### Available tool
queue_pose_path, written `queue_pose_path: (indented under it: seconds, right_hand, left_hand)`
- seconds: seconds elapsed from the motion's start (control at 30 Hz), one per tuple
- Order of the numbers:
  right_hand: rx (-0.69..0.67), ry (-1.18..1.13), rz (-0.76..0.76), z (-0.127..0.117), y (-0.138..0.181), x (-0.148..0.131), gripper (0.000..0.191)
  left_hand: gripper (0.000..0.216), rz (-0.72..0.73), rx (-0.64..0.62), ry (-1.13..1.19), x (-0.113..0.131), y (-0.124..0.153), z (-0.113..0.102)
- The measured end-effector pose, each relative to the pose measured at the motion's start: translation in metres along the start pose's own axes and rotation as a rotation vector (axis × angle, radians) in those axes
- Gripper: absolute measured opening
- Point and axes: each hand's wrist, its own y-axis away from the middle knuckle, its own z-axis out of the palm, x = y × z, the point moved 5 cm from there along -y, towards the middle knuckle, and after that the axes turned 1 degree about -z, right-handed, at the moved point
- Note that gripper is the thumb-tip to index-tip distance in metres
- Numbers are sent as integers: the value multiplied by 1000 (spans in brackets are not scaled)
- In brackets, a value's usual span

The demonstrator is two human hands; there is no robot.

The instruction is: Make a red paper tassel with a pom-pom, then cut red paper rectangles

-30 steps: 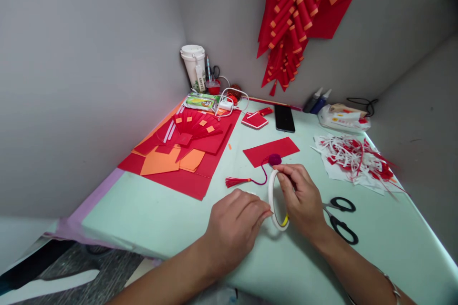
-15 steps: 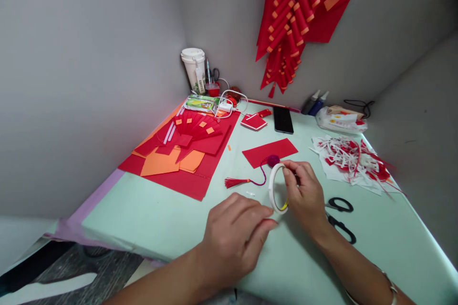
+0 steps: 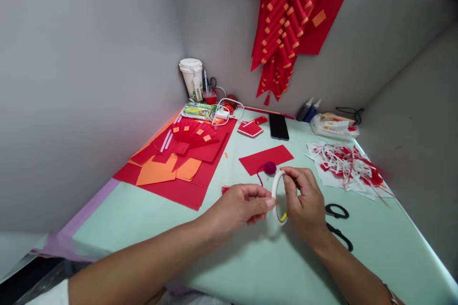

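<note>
Head view, 1 frame.

Your right hand (image 3: 304, 200): closed around a roll of white tape (image 3: 278, 198), held upright on edge just above the pale green table (image 3: 150, 228). A yellow patch shows on the roll's inner rim at the bottom.

Your left hand (image 3: 241, 205): fingers curled, thumb and forefinger pinched together at the roll's left edge, touching it. Whether they grip a tape end is too small to tell.

Just beyond the roll: a purple pompom (image 3: 269, 167) on a thin cord, lying at the near edge of a red paper rectangle (image 3: 266, 158). A red tassel (image 3: 225, 189) peeks out just beyond your left hand.

Right of your right hand: black scissors (image 3: 336, 226), flat on the table, partly hidden by your wrist.

Far right: a heap of white and red paper scraps (image 3: 347, 164).

Left side of the table: a large red sheet (image 3: 186, 186) carrying orange paper pieces (image 3: 157, 171) and a fan of folded red strips (image 3: 193, 133) with small orange squares.

Back of the table: a black phone (image 3: 278, 127) lying flat, a small red card (image 3: 250, 128) to its left, a green packet (image 3: 196, 111), a white cup (image 3: 192, 76) in the corner, 2 glue bottles (image 3: 307, 109) leaning by the wall, and a tissue pack (image 3: 332, 125).

On the wall above: a hanging cluster of red paper rolls (image 3: 286, 24) with orange bands.
</note>
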Motion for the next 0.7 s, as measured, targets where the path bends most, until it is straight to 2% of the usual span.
queue_pose_path:
  seconds: [0.13,0.27,0.3,0.43,0.53,0.6,0.7]
  right_hand:
    - [-37,23,-6,-4,-9,9,19]
    - [-105,246,4,-17,-29,44,22]
    - [-162,323,11,-19,-32,55,24]
    - [-252,426,51,-27,-33,93,26]
    - [-334,472,88,-26,-35,108,25]
    - [-372,488,120,-22,-47,112,26]
    - [-348,515,199,-10,-87,115,42]
  left_hand:
    - [29,21,-51,-53,3,-9,2]
    - [33,71,47,-147,10,-17,-10]
    - [35,95,65,-157,13,-18,-14]
    - [30,209,145,-131,28,-17,-33]
    - [27,263,238,-104,35,-15,-52]
    - [26,282,283,-94,38,-15,-63]
    - [27,274,326,-68,38,-16,-73]
